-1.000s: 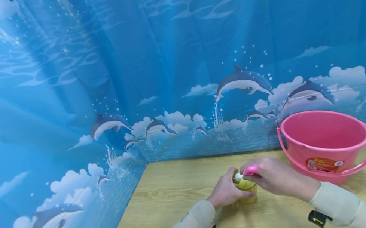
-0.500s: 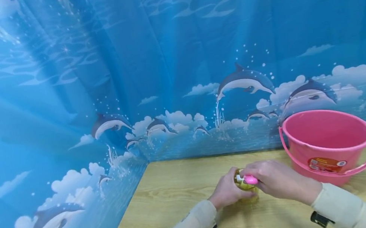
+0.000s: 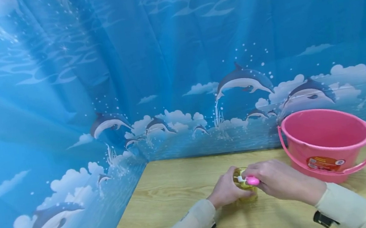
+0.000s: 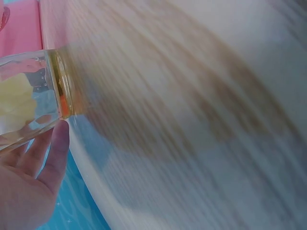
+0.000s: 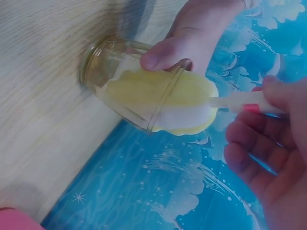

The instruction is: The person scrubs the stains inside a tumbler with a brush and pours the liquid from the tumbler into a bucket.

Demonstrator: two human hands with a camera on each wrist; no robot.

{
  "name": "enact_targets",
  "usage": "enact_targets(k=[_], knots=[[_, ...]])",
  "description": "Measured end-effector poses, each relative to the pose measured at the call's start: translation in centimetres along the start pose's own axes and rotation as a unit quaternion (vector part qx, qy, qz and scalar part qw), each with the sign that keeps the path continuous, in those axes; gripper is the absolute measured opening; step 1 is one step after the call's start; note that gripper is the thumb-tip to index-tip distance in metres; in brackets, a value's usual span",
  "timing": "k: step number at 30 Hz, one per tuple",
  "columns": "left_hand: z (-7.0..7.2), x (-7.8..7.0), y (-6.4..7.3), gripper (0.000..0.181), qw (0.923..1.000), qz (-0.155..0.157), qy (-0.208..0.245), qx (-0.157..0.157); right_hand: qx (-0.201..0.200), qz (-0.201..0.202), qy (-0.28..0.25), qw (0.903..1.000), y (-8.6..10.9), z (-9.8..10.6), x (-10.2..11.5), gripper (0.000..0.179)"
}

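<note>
Glass jar (image 5: 112, 72): left hand (image 3: 224, 190) grips; right hand (image 3: 280, 180) pinches sponge brush (image 5: 199, 98), partly inserted, apparently scrubbing. Next stroke should require steady jar support.

Pink brush handle (image 3: 252, 181) lower in head view than a second earlier.

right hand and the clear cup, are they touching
Apart: the right wrist view shows the right hand gripping the brush handle, with sponge and blue backdrop visible between that hand and the clear cup.
</note>
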State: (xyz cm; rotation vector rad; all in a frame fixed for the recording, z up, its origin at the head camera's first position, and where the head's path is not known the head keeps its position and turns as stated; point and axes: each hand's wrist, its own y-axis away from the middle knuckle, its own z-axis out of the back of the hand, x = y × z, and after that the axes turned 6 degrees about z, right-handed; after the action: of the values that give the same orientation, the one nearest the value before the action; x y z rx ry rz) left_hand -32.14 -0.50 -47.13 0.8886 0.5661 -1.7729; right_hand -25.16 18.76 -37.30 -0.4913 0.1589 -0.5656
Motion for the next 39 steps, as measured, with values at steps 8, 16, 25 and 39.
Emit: enact_targets(k=[8, 16, 25, 39], knots=[[0.1, 0.1, -0.1, 0.074, 0.9998, 0.009, 0.015, 0.011, 0.02, -0.059, -0.129, 0.9897, -0.7, 0.9, -0.8, 0.004], [0.2, 0.2, -0.2, 0.073, 1.0, 0.009, 0.001, 0.004, 0.009, -0.146, -0.223, 0.9636, -1.4, 1.1, -1.5, 0.016], [-0.1, 0.5, -0.2, 0.067, 0.9996, -0.027, 0.013, -0.001, -0.021, -0.239, -0.261, 0.9349, -1.9, 0.1, -1.8, 0.023], [-0.2, 0.3, 0.0, 0.069, 0.9997, -0.025, 0.007, -0.004, -0.085, -0.139, -0.176, 0.9708, -0.9, -1.0, -1.7, 0.01]])
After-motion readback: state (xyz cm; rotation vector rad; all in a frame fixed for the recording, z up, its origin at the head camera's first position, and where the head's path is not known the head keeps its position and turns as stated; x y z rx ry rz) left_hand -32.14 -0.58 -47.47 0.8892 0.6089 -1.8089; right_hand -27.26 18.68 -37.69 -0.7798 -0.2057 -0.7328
